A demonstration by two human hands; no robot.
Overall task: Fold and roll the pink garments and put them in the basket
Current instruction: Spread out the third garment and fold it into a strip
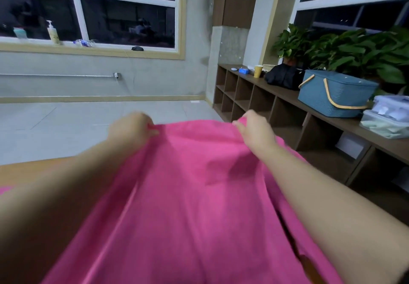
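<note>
I held the pink garment (188,195) stretched out in front of me, my left hand (130,128) pinching its far edge on one side and my right hand (256,128) pinching the same edge on the other, both grips clenched on the cloth. The fabric ran from that far edge back toward me and filled the lower middle of my view, lying between my forearms. Beneath it, at my left, a strip of the wooden worktop (26,170) showed.

The blue basket (334,96), woven, with tan handles, stood well apart from the garment on top of a low brown cubby shelf (247,97) along the right wall. Just beside the basket, nearer to me, sat clear plastic boxes (387,120) stacked one on another. Farther along the shelf top lay a black bag (283,77), a yellow cup (257,71) and a small blue box (244,70). Leafy green plants (354,49) rose behind the basket under a dark window.

The floor (88,124) was pale tile, meeting a grey wall with a light skirting strip. A large white-framed window (75,7) filled the far wall, dark outside. On its sill stood a pump bottle (53,32), and a plastic bottle (84,42) lay on its side there. A thin pipe (55,75) ran along the wall below the sill.
</note>
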